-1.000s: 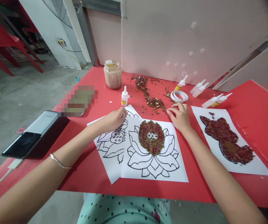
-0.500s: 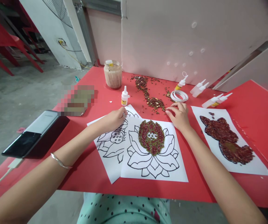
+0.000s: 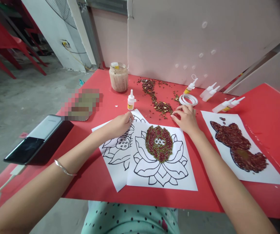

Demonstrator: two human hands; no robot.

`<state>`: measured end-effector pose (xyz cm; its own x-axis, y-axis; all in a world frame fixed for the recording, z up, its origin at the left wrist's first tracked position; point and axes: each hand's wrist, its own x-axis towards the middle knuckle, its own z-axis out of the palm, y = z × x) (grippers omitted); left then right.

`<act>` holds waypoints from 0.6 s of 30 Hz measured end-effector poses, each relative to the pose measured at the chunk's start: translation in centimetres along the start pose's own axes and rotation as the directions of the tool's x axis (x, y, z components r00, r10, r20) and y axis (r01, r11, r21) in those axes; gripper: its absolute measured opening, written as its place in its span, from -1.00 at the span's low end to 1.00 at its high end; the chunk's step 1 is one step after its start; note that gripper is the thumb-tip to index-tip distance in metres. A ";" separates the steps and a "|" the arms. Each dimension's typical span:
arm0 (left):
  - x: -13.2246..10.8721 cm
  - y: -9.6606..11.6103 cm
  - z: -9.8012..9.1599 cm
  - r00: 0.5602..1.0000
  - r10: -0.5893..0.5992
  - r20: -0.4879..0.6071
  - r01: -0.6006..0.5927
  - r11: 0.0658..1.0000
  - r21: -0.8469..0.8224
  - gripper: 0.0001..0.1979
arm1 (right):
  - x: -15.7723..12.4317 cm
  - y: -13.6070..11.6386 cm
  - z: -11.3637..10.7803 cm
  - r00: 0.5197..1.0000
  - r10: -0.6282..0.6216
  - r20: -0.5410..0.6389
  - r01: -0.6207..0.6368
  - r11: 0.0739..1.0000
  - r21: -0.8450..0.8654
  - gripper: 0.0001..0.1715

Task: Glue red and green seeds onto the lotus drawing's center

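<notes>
Right hand (image 3: 185, 119): palm down, fingers bent, thumb and forefinger brought close at the near edge of the bean pile (image 3: 163, 107). Whether a bean is pinched between them cannot be told. Left hand (image 3: 123, 125): loosely curled, thumb side up; its contents, if any, are hidden.

Reference: take the lotus sheet (image 3: 142, 179) as the dial centre, 12 o'clock pointing away from the person. It lies squarely before the body, presumably so both hands can reach it equally. Red and green beans (image 3: 151, 141) fill the upper middle of its flower; the outer petals are bare line.

The bean pile sits at 12 o'clock, just beyond the sheet, probably to keep the right hand's path short while leaving the drawing unobstructed. The right hand is at 1 o'clock, beside the sheet's corner. The left is at 10 o'clock, over a second sheet (image 3: 117, 177), which the lotus sheet partly overlaps; it may serve as a steadying rest.

At 11 o'clock a nozzle bottle (image 3: 130, 102) stands upright, tip uppermost, likely to prevent leakage. Behind it, also at 11 o'clock, stands a jar (image 3: 118, 79). A bean-covered sheet (image 3: 272, 178) lies at 3 o'clock, well apart, seemingly out of the arm's way.
</notes>
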<state>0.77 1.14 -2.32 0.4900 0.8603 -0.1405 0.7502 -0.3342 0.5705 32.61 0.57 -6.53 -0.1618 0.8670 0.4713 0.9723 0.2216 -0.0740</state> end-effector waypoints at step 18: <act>-0.2 0.6 -0.4 1.000 -0.009 0.018 0.009 1.000 -0.005 -0.84 | -0.4 2.4 -1.3 0.994 0.099 0.047 -0.099 0.995 -0.001 -0.76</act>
<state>0.90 0.90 -1.68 0.4911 0.8562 -0.1603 0.7525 -0.3243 0.5733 35.19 0.19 -5.73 -0.0728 0.9048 0.4195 0.9837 0.1345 -0.1194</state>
